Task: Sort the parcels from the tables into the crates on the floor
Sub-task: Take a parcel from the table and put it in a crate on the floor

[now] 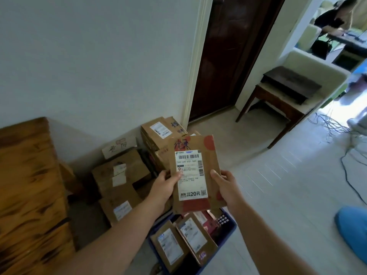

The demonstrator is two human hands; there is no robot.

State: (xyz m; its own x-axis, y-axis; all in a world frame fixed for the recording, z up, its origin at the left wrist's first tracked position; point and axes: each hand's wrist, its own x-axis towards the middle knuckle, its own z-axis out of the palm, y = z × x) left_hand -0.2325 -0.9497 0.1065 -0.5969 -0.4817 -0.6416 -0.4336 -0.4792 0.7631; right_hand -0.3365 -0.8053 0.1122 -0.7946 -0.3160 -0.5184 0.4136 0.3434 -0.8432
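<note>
Clamped from both sides on one flat brown parcel (208, 155): left hand (166, 184) pinching the lower left edge, thumb laid over the white label (191, 175); right hand (224, 185) pinching the lower right edge, thumb on the front. Held upright with the printed face toward the eyes, most likely to read the address before choosing a crate. Hanging in the air directly above the blue crate (231, 228), not touching it.

Just below, inside that crate, several flat parcels (193, 235) standing on edge with labels showing, packed side by side, probably to save room and keep the labels readable.

Further left, against the wall, a heap of brown boxes (121, 175) on the floor; cannot tell whether any crate sits under them. At the left edge, a wooden table (29, 185). Off to the right, a small dark table (278, 100) near the door, with loose cables (345, 155) across the floor.

Judged mid-sort: parcel in hand, not yet dropped in.
</note>
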